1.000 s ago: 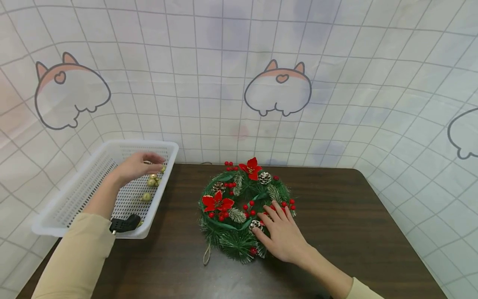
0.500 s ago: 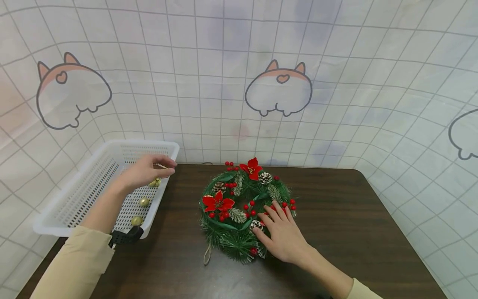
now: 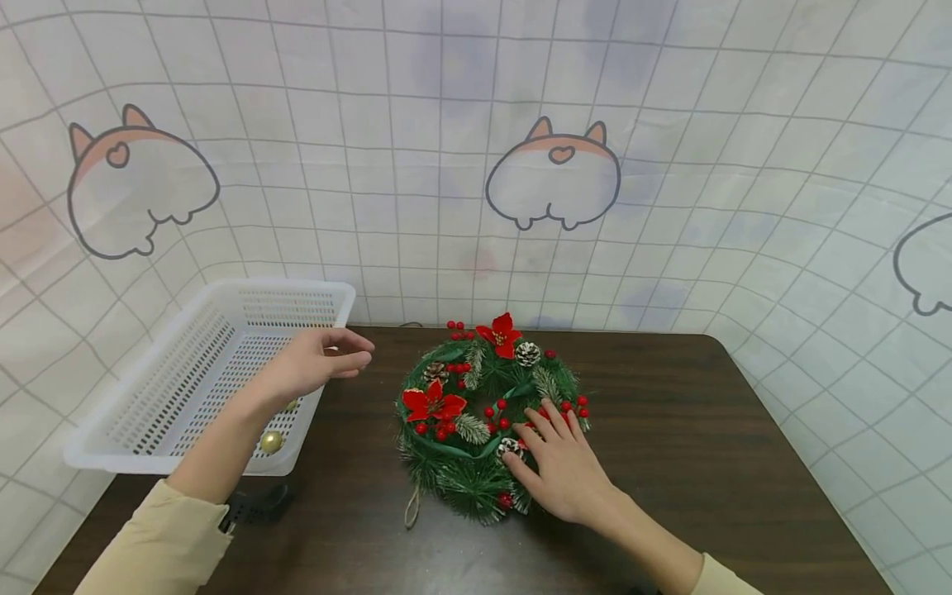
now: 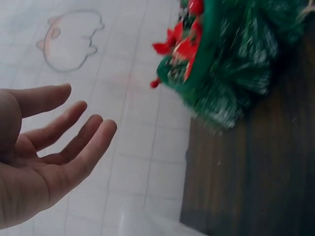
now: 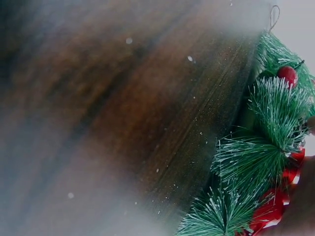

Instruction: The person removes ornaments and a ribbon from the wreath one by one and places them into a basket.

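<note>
My left hand (image 3: 316, 364) hovers at the basket's right rim, stretched toward the wreath. Its fingers are loosely curved, thumb apart from them, and the left wrist view shows nothing between the fingers (image 4: 86, 152). A green Christmas wreath (image 3: 476, 483), with red poinsettias, red berries and pine cones, lies flat on the table. On its lower right side rests my right hand (image 3: 561, 467), fingers spread over the berries and a pine cone (image 3: 510, 447). That hand is mostly out of the right wrist view, where frosted pine needles (image 5: 275, 108) fill the right side.
A white perforated plastic basket (image 3: 89, 459) stands on the left of the dark wooden table (image 3: 684, 430). Inside lies a gold ball (image 3: 271, 442), with another partly hidden by the left hand. A twine loop (image 3: 412, 508) sticks out at the wreath's front. Behind hangs a grid-patterned cloth (image 3: 416, 190).
My left hand has moved right, from over the basket's inside to just past its right rim, uncovering a gold ball near the front. The right hand and wreath have stayed put.
</note>
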A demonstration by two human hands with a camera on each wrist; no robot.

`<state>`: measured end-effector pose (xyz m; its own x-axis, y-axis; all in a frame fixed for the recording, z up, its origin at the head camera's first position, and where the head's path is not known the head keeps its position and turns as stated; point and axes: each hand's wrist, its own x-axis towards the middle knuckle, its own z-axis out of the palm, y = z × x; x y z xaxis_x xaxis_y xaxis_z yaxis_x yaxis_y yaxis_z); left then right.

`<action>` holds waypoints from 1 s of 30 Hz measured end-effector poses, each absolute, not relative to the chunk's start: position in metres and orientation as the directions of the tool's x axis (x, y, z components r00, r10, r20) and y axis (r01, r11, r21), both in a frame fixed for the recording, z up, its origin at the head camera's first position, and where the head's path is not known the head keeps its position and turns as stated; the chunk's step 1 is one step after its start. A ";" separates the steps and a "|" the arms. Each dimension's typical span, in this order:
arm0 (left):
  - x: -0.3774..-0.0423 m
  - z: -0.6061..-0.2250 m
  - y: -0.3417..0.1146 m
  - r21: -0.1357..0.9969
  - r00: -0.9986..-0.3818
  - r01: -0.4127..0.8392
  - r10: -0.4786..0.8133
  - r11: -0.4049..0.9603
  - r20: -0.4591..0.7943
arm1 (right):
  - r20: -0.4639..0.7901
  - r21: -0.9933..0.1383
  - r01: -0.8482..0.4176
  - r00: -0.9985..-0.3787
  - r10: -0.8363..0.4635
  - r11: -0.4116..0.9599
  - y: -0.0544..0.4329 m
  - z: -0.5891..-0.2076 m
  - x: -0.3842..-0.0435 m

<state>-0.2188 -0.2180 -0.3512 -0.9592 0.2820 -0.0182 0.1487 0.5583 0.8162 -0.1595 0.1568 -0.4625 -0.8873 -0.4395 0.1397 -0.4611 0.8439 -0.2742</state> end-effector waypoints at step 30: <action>-0.186 -0.409 -0.176 0.965 -0.954 -0.064 0.270 0.254 -0.134 | 0.138 -0.276 -0.463 -0.887 -0.441 0.843 0.157 -0.462 -0.159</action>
<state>-0.1859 -0.1762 -0.4094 -0.9536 0.2697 -0.1340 -0.0639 0.2537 0.9652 -0.1591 0.1574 -0.4621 -0.8866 -0.4415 0.1381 -0.4625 0.8425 -0.2760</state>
